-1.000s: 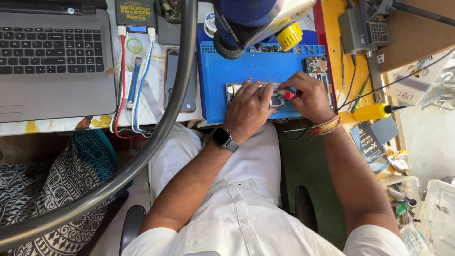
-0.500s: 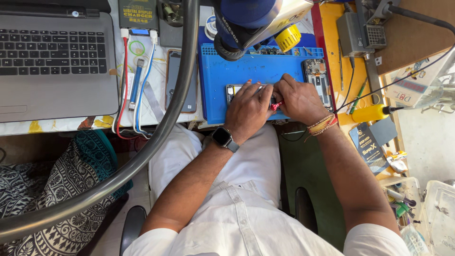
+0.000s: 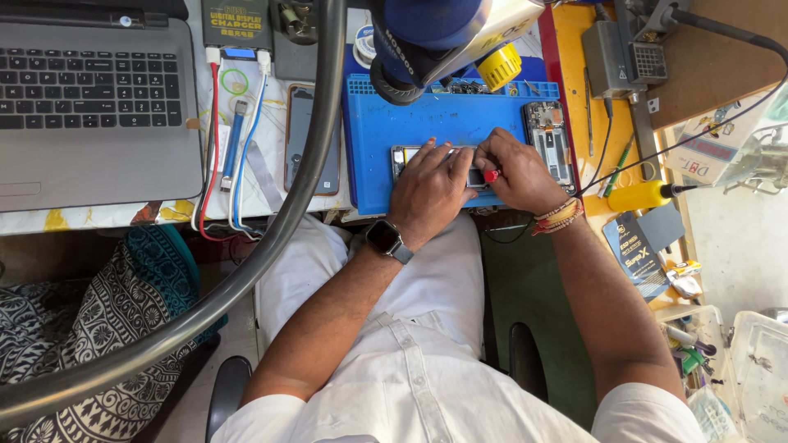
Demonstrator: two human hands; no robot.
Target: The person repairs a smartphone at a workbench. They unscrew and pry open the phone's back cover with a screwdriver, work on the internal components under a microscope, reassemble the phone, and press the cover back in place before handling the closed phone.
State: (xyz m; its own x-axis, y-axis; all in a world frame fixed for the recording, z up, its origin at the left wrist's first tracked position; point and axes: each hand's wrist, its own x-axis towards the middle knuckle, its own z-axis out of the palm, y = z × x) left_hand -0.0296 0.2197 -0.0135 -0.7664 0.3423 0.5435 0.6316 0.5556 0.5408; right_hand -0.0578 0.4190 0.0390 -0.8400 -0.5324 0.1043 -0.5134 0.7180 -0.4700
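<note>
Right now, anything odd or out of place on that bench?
Nothing spilled or broken. The opened phone lies flat on the blue work mat under the left hand; the right hand holds a red-handled tool at it.

White shirt [image 3: 427,361], black wristwatch [image 3: 384,238], beaded bracelets [image 3: 558,216]

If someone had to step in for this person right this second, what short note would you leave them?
Left hand rests flat on the opened phone lying on the blue mat, pinning it down.
Right hand grips a red-handled tool with its tip at the phone's right end.
A second opened phone lies at the mat's right edge; a closed one sits left of the mat.
Done: the phone's back is off. Left: the work inside it; how far along, I cannot tell.
</note>
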